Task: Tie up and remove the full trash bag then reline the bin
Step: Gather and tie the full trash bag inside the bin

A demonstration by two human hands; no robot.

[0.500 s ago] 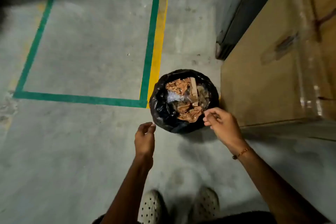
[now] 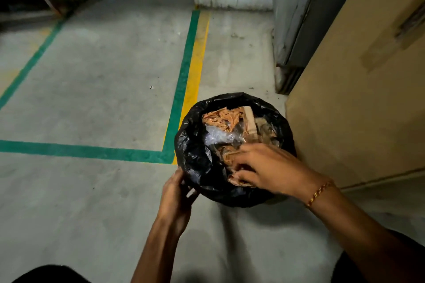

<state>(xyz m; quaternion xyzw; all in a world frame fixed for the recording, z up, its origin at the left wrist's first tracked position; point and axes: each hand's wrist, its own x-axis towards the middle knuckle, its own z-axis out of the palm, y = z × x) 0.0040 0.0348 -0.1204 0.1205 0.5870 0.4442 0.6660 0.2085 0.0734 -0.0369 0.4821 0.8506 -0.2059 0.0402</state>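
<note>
Fingers of the left hand (image 2: 176, 193) curl on the black trash bag's (image 2: 195, 158) near-left rim; the right hand (image 2: 264, 167) spreads loosely over the trash. Nothing tied, lifted or relined yet.

The trash bag (image 2: 195, 156) is thin black plastic, glossy and creased. Inside lie crumpled brown paper (image 2: 222, 117) and clear shiny plastic film (image 2: 218, 136). The floor (image 2: 103, 87) is matt, rough grey concrete with painted green lines (image 2: 180, 89). The box (image 2: 356, 99) looks like dull cardboard.
</note>
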